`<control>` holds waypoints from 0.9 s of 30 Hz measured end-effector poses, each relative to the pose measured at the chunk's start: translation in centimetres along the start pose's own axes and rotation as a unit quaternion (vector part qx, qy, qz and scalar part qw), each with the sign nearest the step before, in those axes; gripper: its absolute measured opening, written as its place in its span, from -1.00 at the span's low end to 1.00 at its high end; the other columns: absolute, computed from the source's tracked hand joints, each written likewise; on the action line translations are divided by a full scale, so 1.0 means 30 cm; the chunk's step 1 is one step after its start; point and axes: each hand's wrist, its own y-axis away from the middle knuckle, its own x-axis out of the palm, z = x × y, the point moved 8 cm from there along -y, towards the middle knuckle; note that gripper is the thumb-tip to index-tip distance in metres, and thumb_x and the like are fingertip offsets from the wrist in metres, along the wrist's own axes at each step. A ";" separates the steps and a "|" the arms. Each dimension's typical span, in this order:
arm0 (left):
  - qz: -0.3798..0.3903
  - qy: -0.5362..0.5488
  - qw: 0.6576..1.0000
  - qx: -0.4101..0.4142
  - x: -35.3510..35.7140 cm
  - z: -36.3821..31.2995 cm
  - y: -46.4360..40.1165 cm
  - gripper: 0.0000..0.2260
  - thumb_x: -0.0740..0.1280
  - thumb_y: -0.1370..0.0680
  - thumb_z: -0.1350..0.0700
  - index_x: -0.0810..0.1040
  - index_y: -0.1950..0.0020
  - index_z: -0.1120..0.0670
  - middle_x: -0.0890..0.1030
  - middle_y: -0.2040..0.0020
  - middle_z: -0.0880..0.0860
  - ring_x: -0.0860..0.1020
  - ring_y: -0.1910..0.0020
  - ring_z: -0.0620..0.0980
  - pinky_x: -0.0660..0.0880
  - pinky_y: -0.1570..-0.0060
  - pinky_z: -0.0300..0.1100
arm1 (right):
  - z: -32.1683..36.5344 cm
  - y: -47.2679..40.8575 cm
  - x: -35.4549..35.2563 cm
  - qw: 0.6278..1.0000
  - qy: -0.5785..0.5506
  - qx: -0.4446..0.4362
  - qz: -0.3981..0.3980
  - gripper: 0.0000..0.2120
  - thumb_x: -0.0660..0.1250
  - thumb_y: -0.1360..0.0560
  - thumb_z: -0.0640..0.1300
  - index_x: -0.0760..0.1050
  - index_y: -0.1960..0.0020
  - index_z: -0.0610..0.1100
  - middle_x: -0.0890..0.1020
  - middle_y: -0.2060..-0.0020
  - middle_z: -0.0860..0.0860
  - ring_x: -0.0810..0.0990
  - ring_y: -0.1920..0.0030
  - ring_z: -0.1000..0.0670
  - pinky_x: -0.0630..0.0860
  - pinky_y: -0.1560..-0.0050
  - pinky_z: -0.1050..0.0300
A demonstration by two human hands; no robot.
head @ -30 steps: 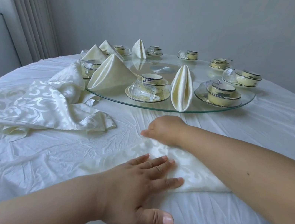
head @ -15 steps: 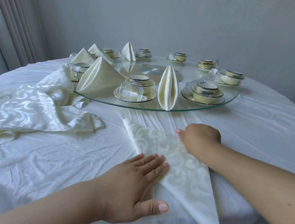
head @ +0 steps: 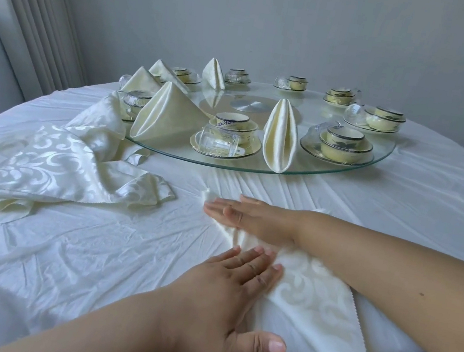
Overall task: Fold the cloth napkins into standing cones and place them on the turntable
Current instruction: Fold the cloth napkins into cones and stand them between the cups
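Right hand now flat on napkin

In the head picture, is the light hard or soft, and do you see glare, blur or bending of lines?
Head view: soft daylight, faint shadows under the hands. The glass turntable mirrors the napkin cones, e.g. the near cone; mild sheen, no harsh glare. The left hand and right hand look slightly soft. Wide-angle distortion curves the curtain and table edge.
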 end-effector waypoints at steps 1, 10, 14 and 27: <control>-0.001 -0.001 1.000 0.000 -0.002 0.001 -0.001 -0.14 -0.19 -0.39 -0.45 -0.24 -0.56 -0.01 -0.24 -0.56 -0.02 -0.33 -0.50 -0.16 -0.26 -0.50 -0.14 | -0.009 -0.014 -0.011 1.000 0.023 0.005 -0.014 -0.18 -0.37 -0.37 0.42 -0.03 -0.55 0.13 -0.03 -0.50 0.31 -0.16 -0.48 0.30 -0.27 -0.51 0.05; -0.019 -0.005 1.000 0.004 -0.002 0.006 -0.004 -0.15 -0.23 -0.41 -0.48 -0.18 -0.58 -0.02 -0.17 -0.58 -0.04 -0.28 -0.51 -0.20 -0.18 -0.51 -0.13 | -0.065 0.209 -0.153 0.969 -0.177 0.044 -0.167 -0.23 -0.21 -0.38 0.53 0.42 -0.35 0.21 0.33 -0.41 0.29 0.16 -0.45 0.29 0.02 -0.47 0.20; -0.017 -0.019 1.000 0.003 -0.009 0.000 -0.001 -0.17 -0.19 -0.43 -0.45 -0.18 -0.58 -0.02 -0.16 -0.58 -0.04 -0.26 -0.51 -0.20 -0.19 -0.51 -0.14 | -0.090 0.390 -0.043 0.984 -0.134 0.053 -0.101 -0.14 -0.29 -0.29 0.61 0.33 -0.39 0.26 0.21 -0.46 0.31 0.06 -0.45 0.36 -0.04 -0.47 0.27; -0.172 -0.008 0.981 0.084 -0.166 -0.046 -0.042 -0.70 0.25 -0.54 -0.16 0.48 -0.22 -0.08 0.37 -0.43 -0.06 0.31 -0.39 -0.08 0.27 -0.37 -0.11 | -0.108 0.441 0.024 0.996 0.002 0.083 -0.038 -0.44 -0.26 -0.53 0.17 0.02 -0.52 0.15 0.02 -0.52 0.27 -0.14 -0.48 0.33 -0.23 -0.50 0.21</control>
